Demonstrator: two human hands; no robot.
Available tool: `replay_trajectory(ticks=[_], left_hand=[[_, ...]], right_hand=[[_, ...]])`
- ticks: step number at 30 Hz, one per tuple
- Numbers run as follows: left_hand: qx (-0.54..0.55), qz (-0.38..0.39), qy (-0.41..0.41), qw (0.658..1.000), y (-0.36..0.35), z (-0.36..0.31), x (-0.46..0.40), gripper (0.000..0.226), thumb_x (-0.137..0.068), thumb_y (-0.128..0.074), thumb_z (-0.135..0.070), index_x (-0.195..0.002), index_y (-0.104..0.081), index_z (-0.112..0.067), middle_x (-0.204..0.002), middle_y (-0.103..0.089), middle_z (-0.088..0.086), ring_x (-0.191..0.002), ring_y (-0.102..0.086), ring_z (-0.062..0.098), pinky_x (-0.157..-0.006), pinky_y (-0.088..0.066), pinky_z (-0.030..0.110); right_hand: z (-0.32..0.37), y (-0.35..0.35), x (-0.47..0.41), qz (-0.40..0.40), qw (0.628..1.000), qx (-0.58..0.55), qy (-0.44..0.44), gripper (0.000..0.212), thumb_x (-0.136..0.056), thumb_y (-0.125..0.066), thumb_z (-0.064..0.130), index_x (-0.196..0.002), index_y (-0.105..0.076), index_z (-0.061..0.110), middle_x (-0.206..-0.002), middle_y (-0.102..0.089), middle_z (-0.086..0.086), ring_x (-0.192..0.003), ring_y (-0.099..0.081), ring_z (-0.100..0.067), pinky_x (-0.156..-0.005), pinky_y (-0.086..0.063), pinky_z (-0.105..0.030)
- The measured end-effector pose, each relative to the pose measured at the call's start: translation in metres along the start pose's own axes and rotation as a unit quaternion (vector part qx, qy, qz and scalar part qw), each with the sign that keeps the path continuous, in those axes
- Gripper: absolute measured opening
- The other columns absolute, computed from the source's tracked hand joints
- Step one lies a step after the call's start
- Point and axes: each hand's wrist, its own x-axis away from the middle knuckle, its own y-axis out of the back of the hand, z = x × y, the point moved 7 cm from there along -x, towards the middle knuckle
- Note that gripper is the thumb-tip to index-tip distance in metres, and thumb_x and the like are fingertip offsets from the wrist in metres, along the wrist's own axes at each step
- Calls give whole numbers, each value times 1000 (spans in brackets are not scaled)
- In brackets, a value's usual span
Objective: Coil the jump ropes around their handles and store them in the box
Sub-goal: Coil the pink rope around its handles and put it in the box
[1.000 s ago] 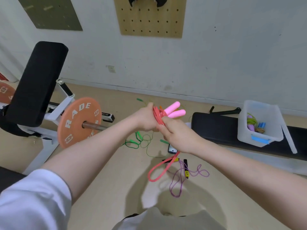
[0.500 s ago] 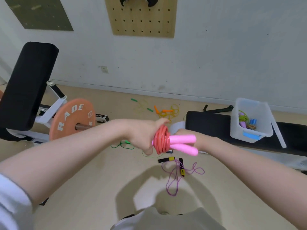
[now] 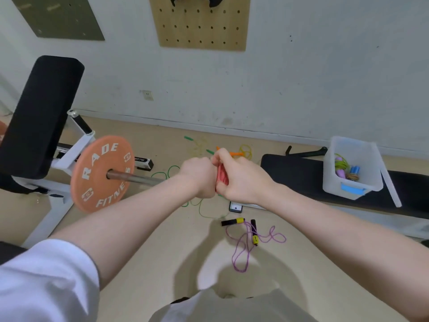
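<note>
Since half a second ago, both hands have closed over the red jump rope [image 3: 221, 176], so its pink handles no longer show. Left hand [image 3: 197, 176] and right hand [image 3: 241, 176] are curled round the coil, pressed together in mid-air above the floor. To the right, the clear box [image 3: 355, 189] stands on the black bench [image 3: 301, 175] with coiled ropes inside. A purple rope [image 3: 246, 242] with black-and-yellow handles, a green rope [image 3: 162, 174] and an orange-handled rope [image 3: 241, 153] lie loose on the floor.
</note>
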Motion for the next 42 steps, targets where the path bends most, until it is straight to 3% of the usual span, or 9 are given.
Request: replay_trajectory(ticks=[8, 13, 19, 21, 24, 26, 30, 36, 42], left_hand=[[122, -36, -19, 992, 10, 0, -2, 55, -73, -68, -37, -107, -35, -8, -83, -47, 4, -80, -55, 31, -66, -43, 34], [194, -23, -33, 980, 12, 1, -4, 67, -67, -73, -27, -117, -31, -10, -93, -55, 7, -89, -59, 32, -70, -51, 40], [319, -30, -85, 943, 40, 7, 7, 94, -65, -79, -15, -141, -24, -16, -125, -48, 7, -109, -54, 22, -89, -46, 28], [445, -60, -77, 890, 53, 21, 11, 91, -67, -80, -12, -142, -27, -17, -124, -52, 0, -100, -60, 14, -83, -48, 21], [704, -111, -44, 700, 49, 36, 12, 65, -78, -69, 1, -134, -38, -7, -113, -58, -2, -80, -65, -2, -74, -52, 15], [743, -129, -1, 657, 32, 29, 11, 48, -85, -63, -7, -128, -43, -3, -93, -62, -1, -60, -62, -2, -61, -49, 12], [812, -140, 81, 561, 8, 17, 9, 55, -79, -73, -23, -122, -42, -10, -74, -63, 0, -43, -54, 8, -52, -47, 19], [780, -135, 105, 603, -7, 24, 7, 82, -63, -74, -34, -129, -30, -15, -83, -67, 12, -52, -61, 21, -71, -55, 40], [806, -78, 75, 581, -5, 23, 6, 75, -70, -74, -19, -129, -29, -14, -95, -62, 13, -51, -60, 19, -56, -53, 32]], right_hand=[[-27, -5, 17, 9, 994, -54, -90, 84, -74, -70, 46, -138, -27, 14, -112, -62, -8, -106, -57, -30, -82, -47, -36], [-38, -6, 15, 20, 967, -227, -113, 40, -77, -73, 27, -109, -61, 6, -94, -68, -9, -86, -62, -21, -80, -46, -35], [-45, -5, 26, 27, 865, -486, -123, 21, -87, -59, 4, -108, -60, 8, -49, -49, 12, -37, -36, 0, -38, -28, -11], [-49, -7, 26, 32, 798, -588, -127, 12, -89, -53, 7, -101, -57, 8, -47, -34, 7, -34, -23, -1, -33, -18, -12], [-49, -9, 16, -2, 646, -753, -124, 4, -83, -49, 16, -83, -47, 13, -43, -28, 11, -33, -16, 1, -33, -12, -12], [-41, -13, 8, -23, 596, -794, -116, 3, -83, -47, 18, -83, -45, 15, -42, -27, 12, -31, -16, 2, -33, -12, -12], [-31, -19, 1, -21, 664, -738, -118, 7, -96, -42, 14, -100, -48, 14, -45, -29, 11, -32, -19, 1, -34, -10, -15], [-30, -8, 3, 56, 884, -460, -67, 12, -98, -44, 17, -107, -49, 13, -40, -39, 14, -33, -27, -1, -37, -20, -13], [-41, 8, -9, 60, 964, -253, -54, 22, -83, -65, 38, -100, -63, 25, -83, -66, 9, -82, -59, -9, -77, -43, -24]])
